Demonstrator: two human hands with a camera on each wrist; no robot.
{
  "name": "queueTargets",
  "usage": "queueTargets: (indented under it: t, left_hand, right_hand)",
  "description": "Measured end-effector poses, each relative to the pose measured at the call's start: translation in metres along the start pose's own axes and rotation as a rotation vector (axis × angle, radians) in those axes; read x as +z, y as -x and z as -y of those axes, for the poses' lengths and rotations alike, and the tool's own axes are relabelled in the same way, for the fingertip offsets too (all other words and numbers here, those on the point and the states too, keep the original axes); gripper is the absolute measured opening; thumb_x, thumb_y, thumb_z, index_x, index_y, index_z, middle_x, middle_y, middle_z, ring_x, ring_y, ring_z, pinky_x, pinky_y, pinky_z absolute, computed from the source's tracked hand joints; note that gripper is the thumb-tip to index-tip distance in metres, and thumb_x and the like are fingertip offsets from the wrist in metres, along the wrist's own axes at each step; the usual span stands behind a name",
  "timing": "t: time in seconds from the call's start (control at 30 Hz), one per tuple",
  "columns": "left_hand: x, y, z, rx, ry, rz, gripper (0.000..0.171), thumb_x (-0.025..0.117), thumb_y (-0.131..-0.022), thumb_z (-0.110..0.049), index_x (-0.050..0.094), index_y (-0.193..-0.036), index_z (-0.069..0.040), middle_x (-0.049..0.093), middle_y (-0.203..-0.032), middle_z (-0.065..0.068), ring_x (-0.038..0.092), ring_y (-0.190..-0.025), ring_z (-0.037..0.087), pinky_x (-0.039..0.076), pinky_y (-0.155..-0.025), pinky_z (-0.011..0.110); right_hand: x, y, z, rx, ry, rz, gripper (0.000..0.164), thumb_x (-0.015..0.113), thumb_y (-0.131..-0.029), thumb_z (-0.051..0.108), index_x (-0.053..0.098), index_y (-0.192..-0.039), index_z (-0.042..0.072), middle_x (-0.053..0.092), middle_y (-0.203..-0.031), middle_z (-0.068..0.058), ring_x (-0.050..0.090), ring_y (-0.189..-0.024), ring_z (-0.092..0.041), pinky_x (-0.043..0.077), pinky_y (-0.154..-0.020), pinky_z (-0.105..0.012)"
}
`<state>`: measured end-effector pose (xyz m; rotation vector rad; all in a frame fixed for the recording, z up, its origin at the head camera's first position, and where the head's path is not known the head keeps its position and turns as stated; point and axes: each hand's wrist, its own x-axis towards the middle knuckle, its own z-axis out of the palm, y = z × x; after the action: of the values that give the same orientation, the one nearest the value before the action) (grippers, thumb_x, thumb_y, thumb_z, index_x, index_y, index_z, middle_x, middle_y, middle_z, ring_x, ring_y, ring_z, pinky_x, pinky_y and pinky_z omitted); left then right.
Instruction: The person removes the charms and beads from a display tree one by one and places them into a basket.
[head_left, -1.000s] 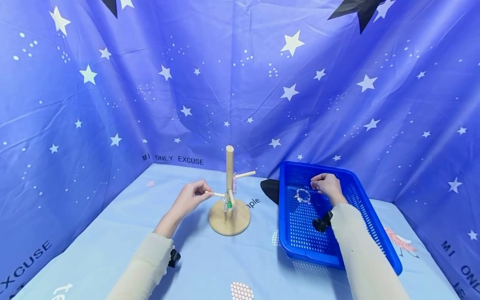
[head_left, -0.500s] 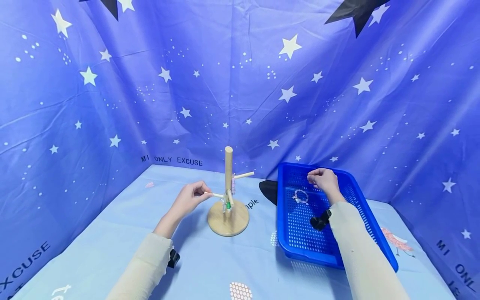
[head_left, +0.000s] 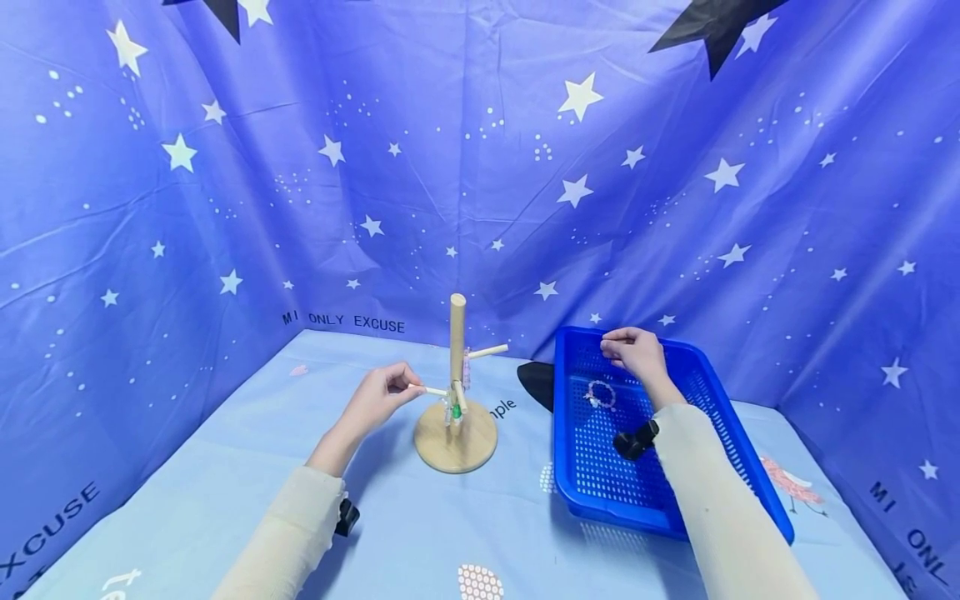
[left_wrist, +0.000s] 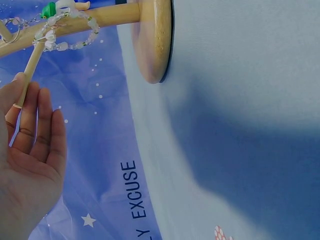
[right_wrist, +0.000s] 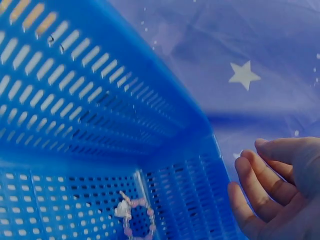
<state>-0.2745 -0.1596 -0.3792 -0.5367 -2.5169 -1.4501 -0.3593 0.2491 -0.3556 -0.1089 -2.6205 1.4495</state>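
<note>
My left hand [head_left: 382, 396] pinches the end of a thin peg [left_wrist: 31, 70] on a wooden stand [head_left: 457, 350] with a round base. Around that peg, close to the post, hangs a pale beaded bracelet [left_wrist: 95, 35] with a white flower charm. A green piece [head_left: 456, 411] hangs low on the stand, and a pink bracelet [head_left: 467, 371] is on the back right peg. Over the far part of a blue basket [head_left: 564, 433], my right hand [head_left: 637, 352] is held with loosely bent fingers and nothing in them. Inside the basket lies a pink-and-clear beaded bracelet [right_wrist: 128, 232].
The basket stands to the right of the stand, with slotted walls and a raised rim. A light blue printed cloth [head_left: 405, 533] covers the table. Blue star-patterned curtain [head_left: 420, 183] closes off the back and both sides.
My right hand has moved left and slightly up, toward the basket's far left corner. The left hand keeps its pinch on the peg. The view has shifted a little.
</note>
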Motion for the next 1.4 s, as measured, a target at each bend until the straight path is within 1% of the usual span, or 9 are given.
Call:
queueTargets:
  t: [0.03, 0.17, 0.27, 0.43, 0.5, 0.6, 0.83, 1.13, 1.4]
  left_hand:
    - [0.000, 0.000, -0.001, -0.007, -0.001, -0.001, 0.007, 0.069, -0.090, 0.000, 0.065, -0.089, 0.006, 0.069, -0.085, 0.020, 0.060, -0.075, 0.015, 0.051, -0.071, 0.017]
    - [0.001, 0.000, 0.000, -0.012, -0.007, 0.005, 0.008, 0.069, -0.090, 0.000, 0.065, -0.089, 0.006, 0.069, -0.085, 0.021, 0.060, -0.075, 0.015, 0.051, -0.071, 0.018]
    - [0.004, -0.004, 0.012, -0.019, -0.004, 0.009, 0.008, 0.068, -0.091, -0.001, 0.065, -0.089, 0.006, 0.068, -0.085, 0.021, 0.060, -0.075, 0.016, 0.050, -0.070, 0.018]
    - [0.009, -0.011, 0.039, -0.027, -0.003, -0.002, 0.009, 0.069, -0.091, -0.005, 0.065, -0.090, 0.003, 0.069, -0.086, 0.018, 0.059, -0.076, 0.013, 0.050, -0.070, 0.018]
    - [0.010, -0.012, 0.043, -0.024, -0.001, -0.007, 0.010, 0.071, -0.091, -0.008, 0.066, -0.090, 0.001, 0.070, -0.086, 0.016, 0.059, -0.076, 0.012, 0.051, -0.070, 0.018]
    - [0.009, -0.012, 0.045, -0.021, 0.006, -0.007, 0.010, 0.072, -0.091, -0.011, 0.066, -0.090, -0.002, 0.070, -0.086, 0.013, 0.060, -0.076, 0.012, 0.052, -0.072, 0.019]
    - [0.008, -0.013, 0.045, -0.039, 0.026, -0.004, 0.010, 0.072, -0.091, -0.011, 0.067, -0.089, -0.003, 0.070, -0.087, 0.013, 0.060, -0.075, 0.011, 0.052, -0.071, 0.019]
    - [0.007, -0.014, 0.044, -0.019, 0.022, -0.001, 0.010, 0.071, -0.091, -0.010, 0.066, -0.089, -0.002, 0.070, -0.085, 0.013, 0.060, -0.075, 0.011, 0.052, -0.070, 0.019]
    - [0.008, -0.014, 0.045, -0.011, 0.026, -0.006, 0.010, 0.072, -0.090, -0.010, 0.067, -0.088, -0.002, 0.070, -0.085, 0.012, 0.060, -0.074, 0.008, 0.052, -0.071, 0.019]
  right_hand:
    - [0.001, 0.001, 0.002, -0.005, -0.006, 0.006, 0.033, 0.062, -0.099, 0.017, 0.063, -0.125, -0.004, 0.072, -0.117, -0.020, 0.072, -0.087, -0.008, 0.058, -0.091, -0.038]
    - [0.008, 0.004, 0.010, -0.020, -0.014, 0.016, 0.033, 0.061, -0.099, 0.017, 0.063, -0.124, -0.004, 0.072, -0.115, -0.018, 0.072, -0.104, -0.027, 0.057, -0.093, -0.041]
    - [0.013, 0.005, 0.013, -0.022, -0.019, 0.024, 0.032, 0.061, -0.099, 0.017, 0.063, -0.124, -0.003, 0.071, -0.117, -0.019, 0.070, -0.110, -0.033, 0.057, -0.093, -0.041]
    - [0.019, 0.007, 0.018, -0.036, -0.035, 0.049, 0.032, 0.061, -0.100, 0.017, 0.062, -0.124, -0.004, 0.069, -0.120, -0.022, 0.072, -0.105, -0.027, 0.056, -0.095, -0.043]
    - [0.021, 0.008, 0.020, -0.051, -0.043, 0.055, 0.032, 0.062, -0.099, 0.016, 0.062, -0.124, -0.004, 0.068, -0.121, -0.024, 0.073, -0.100, -0.022, 0.056, -0.096, -0.045]
    - [0.023, 0.010, 0.022, -0.067, -0.050, 0.060, 0.032, 0.062, -0.099, 0.016, 0.063, -0.123, -0.005, 0.068, -0.121, -0.025, 0.072, -0.096, -0.017, 0.055, -0.096, -0.046]
    - [0.029, 0.014, 0.027, -0.091, -0.052, 0.078, 0.032, 0.063, -0.098, 0.015, 0.063, -0.122, -0.005, 0.068, -0.121, -0.025, 0.072, -0.101, -0.023, 0.057, -0.094, -0.042]
    - [0.037, 0.020, 0.036, -0.121, -0.075, 0.113, 0.031, 0.063, -0.098, 0.015, 0.063, -0.122, -0.006, 0.068, -0.121, -0.025, 0.071, -0.097, -0.016, 0.056, -0.096, -0.044]
    - [0.046, 0.026, 0.043, -0.151, -0.071, 0.142, 0.030, 0.065, -0.098, 0.018, 0.064, -0.120, -0.003, 0.068, -0.119, -0.025, 0.070, -0.107, -0.031, 0.056, -0.095, -0.044]
